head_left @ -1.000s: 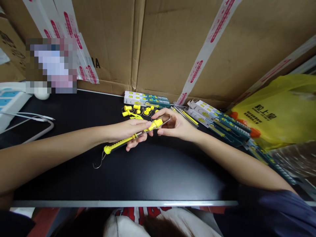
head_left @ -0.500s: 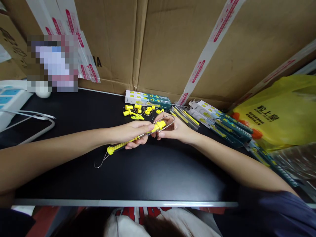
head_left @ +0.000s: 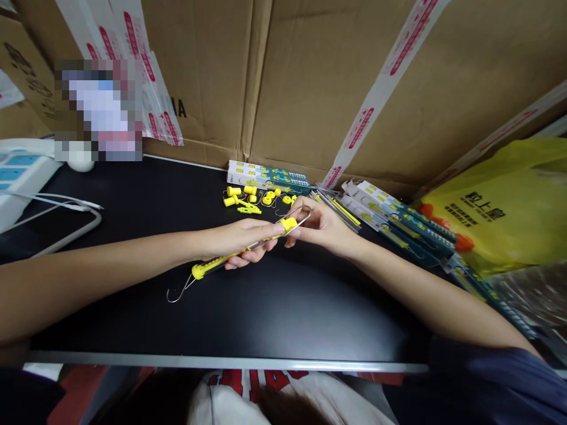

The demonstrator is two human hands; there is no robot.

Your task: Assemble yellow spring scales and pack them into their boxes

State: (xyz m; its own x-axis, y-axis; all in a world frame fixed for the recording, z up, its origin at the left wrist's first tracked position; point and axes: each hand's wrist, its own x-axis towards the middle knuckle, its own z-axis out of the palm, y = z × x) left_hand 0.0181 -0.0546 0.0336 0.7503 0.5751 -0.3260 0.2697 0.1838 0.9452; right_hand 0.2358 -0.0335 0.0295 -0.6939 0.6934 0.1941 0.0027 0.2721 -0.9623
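A slim clear-tubed spring scale (head_left: 221, 260) with yellow fittings slants across the space between my hands, above the black table. My left hand (head_left: 245, 242) is closed around its tube, thumb lying along it close to the yellow end cap (head_left: 289, 224). A metal hook (head_left: 177, 294) hangs from the lower left end. At the upper right end, my right hand (head_left: 316, 227) grips around the cap and the bent wire loop (head_left: 303, 217); its fingertips are partly hidden. Just behind the hands lie loose yellow caps (head_left: 250, 190), small rings and yellow clips (head_left: 248, 208).
Printed boxes (head_left: 268, 176) stand at the back, more boxes (head_left: 398, 218) at the right. Clear tubes with yellow strips (head_left: 339, 209) lie between them. A yellow plastic bag (head_left: 509, 206) sits far right; a white power strip (head_left: 31, 177) with cables is left. Large cardboard (head_left: 310, 77) walls the back.
My left thumb has come up against the yellow cap, and less of the cap's neck shows. My right hand has shifted slightly at the wire loop. The view has moved a little.
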